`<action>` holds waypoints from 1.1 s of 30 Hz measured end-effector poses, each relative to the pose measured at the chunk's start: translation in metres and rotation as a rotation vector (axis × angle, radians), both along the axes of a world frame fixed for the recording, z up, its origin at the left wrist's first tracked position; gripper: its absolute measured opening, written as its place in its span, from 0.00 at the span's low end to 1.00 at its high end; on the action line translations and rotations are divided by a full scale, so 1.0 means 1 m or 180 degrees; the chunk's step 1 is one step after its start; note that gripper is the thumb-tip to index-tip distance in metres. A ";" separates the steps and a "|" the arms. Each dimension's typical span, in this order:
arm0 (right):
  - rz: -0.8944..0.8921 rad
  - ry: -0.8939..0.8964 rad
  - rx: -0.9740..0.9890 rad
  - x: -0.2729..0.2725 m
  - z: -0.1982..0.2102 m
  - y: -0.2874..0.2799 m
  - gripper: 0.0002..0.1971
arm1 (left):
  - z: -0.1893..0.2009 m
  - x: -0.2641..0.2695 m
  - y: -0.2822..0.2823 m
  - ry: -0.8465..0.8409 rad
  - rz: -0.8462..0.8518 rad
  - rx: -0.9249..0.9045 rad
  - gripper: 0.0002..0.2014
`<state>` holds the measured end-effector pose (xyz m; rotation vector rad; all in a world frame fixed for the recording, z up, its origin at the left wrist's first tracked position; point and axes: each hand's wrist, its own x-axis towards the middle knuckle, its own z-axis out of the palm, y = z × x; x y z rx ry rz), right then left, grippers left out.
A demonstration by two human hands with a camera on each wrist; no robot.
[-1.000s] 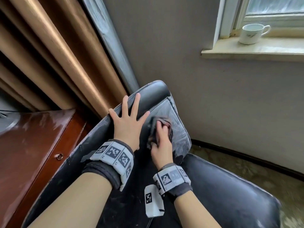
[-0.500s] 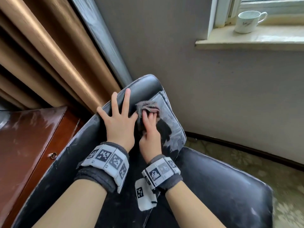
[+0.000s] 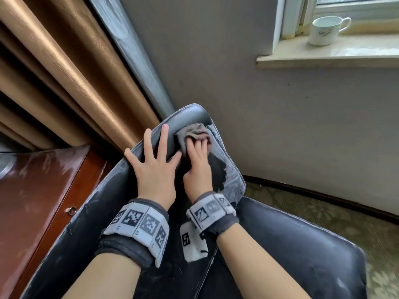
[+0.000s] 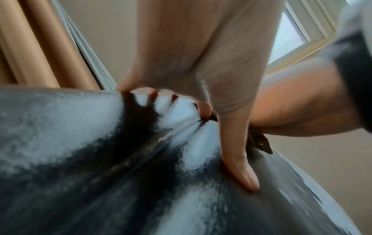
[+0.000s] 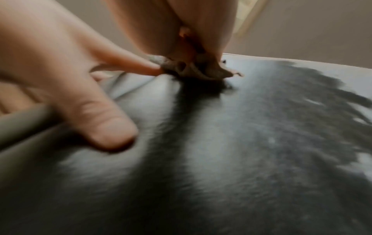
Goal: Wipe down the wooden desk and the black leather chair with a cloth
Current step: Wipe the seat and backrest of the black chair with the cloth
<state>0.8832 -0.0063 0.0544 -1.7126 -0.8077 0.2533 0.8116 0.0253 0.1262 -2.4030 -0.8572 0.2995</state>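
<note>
A black leather chair [image 3: 302,244] fills the lower head view, its backrest [image 3: 190,114] coated with pale dust. My left hand [image 3: 151,167] lies flat on the backrest with its fingers spread. Just right of it, my right hand [image 3: 197,160] holds a bunched grey cloth [image 3: 194,133] against the leather near the top edge. In the right wrist view the cloth [image 5: 193,70] is gathered between the fingers, with a dark wiped streak on the chair [image 5: 261,143] below it. In the left wrist view my left thumb [image 4: 237,162] presses the chair [image 4: 60,127]. The wooden desk [image 3: 32,190] stands at the left.
Brown curtains [image 3: 64,83] hang behind the desk and chair. A white cup [image 3: 326,31] stands on the window sill [image 3: 345,56] at the upper right. A grey wall and patterned carpet [image 3: 323,212] lie right of the chair.
My right hand has slid the cloth up the backrest toward its top edge, leaving a dark wiped track. The left hand has stayed flat on the backrest.
</note>
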 end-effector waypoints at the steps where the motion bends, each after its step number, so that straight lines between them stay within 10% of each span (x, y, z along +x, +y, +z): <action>1: -0.0141 0.0037 -0.0071 0.008 -0.006 0.002 0.43 | 0.000 0.000 0.001 0.0020 0.0004 0.0018 0.47; 9: -0.0714 0.1438 -0.1358 0.060 -0.082 -0.034 0.36 | -0.001 0.002 0.002 0.0122 0.0117 0.0044 0.55; 15: -0.0163 0.0689 -0.0104 0.048 -0.036 -0.024 0.40 | -0.003 0.023 -0.016 0.0231 0.0384 -0.0006 0.46; 21: -0.0928 0.1354 -0.0882 0.028 -0.111 -0.036 0.42 | -0.009 0.030 -0.015 0.0285 0.0335 0.0052 0.44; 29: 0.0530 0.0150 0.0069 -0.079 -0.057 -0.037 0.48 | 0.003 0.029 -0.017 0.0462 0.0400 -0.0113 0.41; 33: 0.0046 0.0305 -0.0074 -0.030 -0.062 -0.026 0.49 | 0.015 0.016 -0.001 0.0688 0.0095 -0.0097 0.42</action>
